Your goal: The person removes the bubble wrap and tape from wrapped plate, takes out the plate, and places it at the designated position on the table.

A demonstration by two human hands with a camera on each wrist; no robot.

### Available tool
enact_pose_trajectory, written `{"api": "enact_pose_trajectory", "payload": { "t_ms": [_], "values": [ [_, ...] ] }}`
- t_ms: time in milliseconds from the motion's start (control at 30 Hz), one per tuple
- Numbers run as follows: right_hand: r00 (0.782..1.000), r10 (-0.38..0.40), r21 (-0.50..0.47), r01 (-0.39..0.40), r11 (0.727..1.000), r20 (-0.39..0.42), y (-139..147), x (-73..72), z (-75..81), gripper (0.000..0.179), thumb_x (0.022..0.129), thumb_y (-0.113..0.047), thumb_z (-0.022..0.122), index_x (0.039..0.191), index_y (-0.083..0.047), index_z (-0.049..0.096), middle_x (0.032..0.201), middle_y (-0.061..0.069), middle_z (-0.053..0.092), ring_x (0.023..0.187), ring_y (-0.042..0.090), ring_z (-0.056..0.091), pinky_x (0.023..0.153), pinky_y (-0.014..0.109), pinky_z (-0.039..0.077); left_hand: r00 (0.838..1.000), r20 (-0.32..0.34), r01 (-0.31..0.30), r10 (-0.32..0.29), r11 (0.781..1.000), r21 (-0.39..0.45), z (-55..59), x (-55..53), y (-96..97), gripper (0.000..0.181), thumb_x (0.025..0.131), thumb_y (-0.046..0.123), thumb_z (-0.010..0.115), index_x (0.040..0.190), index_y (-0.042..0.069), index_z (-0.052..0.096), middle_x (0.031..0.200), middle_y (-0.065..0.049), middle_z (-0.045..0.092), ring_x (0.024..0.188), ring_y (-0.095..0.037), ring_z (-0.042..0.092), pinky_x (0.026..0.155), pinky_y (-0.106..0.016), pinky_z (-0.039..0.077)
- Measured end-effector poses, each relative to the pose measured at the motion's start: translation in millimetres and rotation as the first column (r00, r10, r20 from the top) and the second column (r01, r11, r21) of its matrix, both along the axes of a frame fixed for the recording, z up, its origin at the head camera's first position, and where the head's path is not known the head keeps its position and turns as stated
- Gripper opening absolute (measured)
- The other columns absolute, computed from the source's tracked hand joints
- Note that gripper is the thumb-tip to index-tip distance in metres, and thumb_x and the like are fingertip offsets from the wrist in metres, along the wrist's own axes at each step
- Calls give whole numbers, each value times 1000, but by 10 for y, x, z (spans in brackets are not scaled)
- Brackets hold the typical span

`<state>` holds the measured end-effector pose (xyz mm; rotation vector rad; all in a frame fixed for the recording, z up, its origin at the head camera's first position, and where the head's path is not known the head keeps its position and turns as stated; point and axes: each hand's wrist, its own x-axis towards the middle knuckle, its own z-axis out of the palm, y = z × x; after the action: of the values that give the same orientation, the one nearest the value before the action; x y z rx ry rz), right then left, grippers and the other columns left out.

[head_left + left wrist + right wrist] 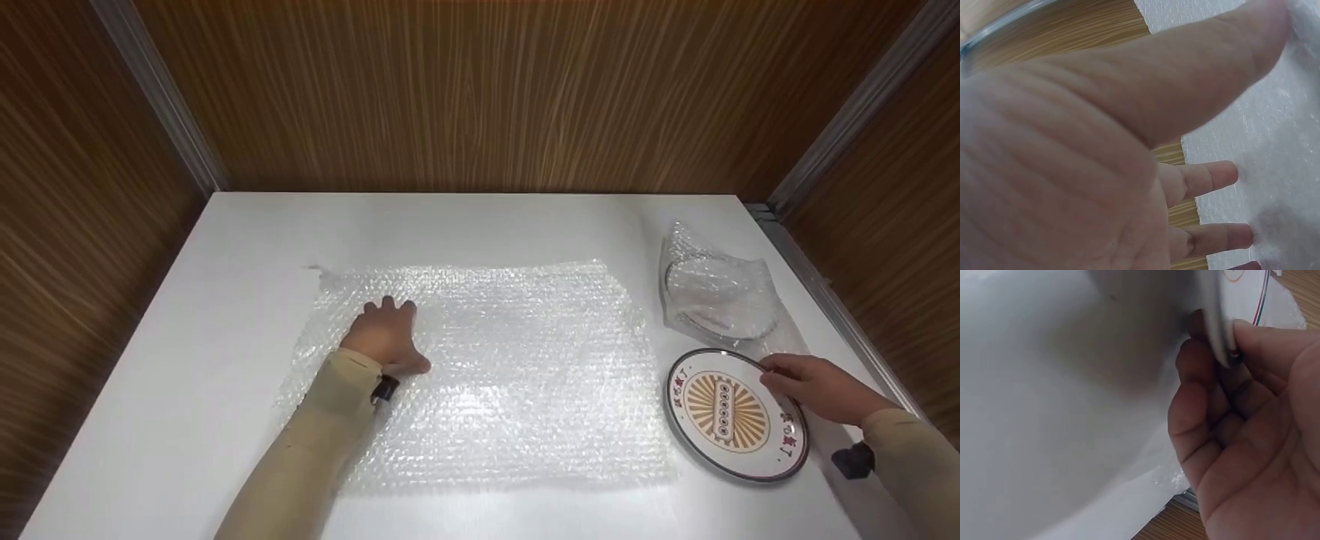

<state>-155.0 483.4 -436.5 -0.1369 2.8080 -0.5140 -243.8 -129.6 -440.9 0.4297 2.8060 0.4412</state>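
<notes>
A sheet of clear bubble wrap (pixel 510 375) lies spread over the middle of the white table. My left hand (pixel 382 337) rests on its left part, fingers spread; in the left wrist view the fingertips (pixel 1224 174) meet the wrap. At the right, my right hand (pixel 825 386) pinches the rim of a round plate (pixel 727 416) between thumb and fingers. The plate is white with a dark rim, an orange sunburst in the centre and red characters near the edge. It is tilted, its printed face toward the head camera. The right wrist view shows the rim between thumb and curled fingers (pixel 1188 408).
Behind the right hand, at the table's right side, lies a bubble-wrapped bundle (pixel 720 296) with a round edge showing through. Wood-grain panels (pixel 480 97) enclose the white table (pixel 225 315) at the back and both sides, with metal strips at the corners.
</notes>
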Motion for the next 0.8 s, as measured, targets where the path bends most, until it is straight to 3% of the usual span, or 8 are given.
{"api": "enact_pose_trajectory", "payload": {
  "t_ms": [133, 300, 500, 633, 800],
  "values": [
    [1000, 6, 18, -6, 1000, -3, -28, -33, 13, 30, 106, -30, 59, 122, -6, 68, 103, 1, 69, 94, 17, 58, 77, 32, 50, 1000, -4, 0, 0, 1000, 4, 3, 2, 3, 81, 74, 39, 88, 133, -3, 54, 122, -28, 54, 111, -46, 53, 92, -57, 51],
    [1000, -16, 19, 16, 1000, 9, -79, -52, 35, 31, 105, -31, 60, 120, -6, 67, 93, 0, 66, 85, 18, 56, 69, 32, 48, 1000, -6, 0, 0, 1000, 2, 11, 7, -1, 80, 74, 38, 87, 134, -3, 53, 123, -28, 53, 111, -46, 53, 92, -57, 52],
    [999, -32, 102, 32, 994, -6, -92, -76, 70, 31, 101, -34, 65, 115, -7, 68, 86, 0, 62, 77, 18, 54, 61, 34, 44, 1000, 2, 1, -1, 1000, 9, 14, -3, -1, 78, 73, 37, 87, 131, -3, 53, 121, -27, 52, 110, -46, 52, 91, -56, 52],
    [998, -5, 169, 14, 986, -56, -95, -82, 112, 28, 99, -32, 67, 110, -6, 70, 85, 0, 64, 74, 17, 56, 60, 34, 44, 1000, -4, -2, 2, 1000, 10, 23, 6, 3, 76, 72, 36, 87, 130, -3, 54, 120, -27, 53, 109, -46, 53, 91, -56, 52],
    [985, 18, 206, 18, 978, -173, -181, -79, 196, 23, 99, -26, 65, 106, -4, 69, 79, 0, 62, 67, 17, 54, 56, 34, 41, 1000, -8, -22, 22, 998, -51, 107, 71, 97, 74, 78, 38, 83, 133, -3, 56, 125, -28, 54, 114, -46, 52, 90, -55, 53]
  ]
}}
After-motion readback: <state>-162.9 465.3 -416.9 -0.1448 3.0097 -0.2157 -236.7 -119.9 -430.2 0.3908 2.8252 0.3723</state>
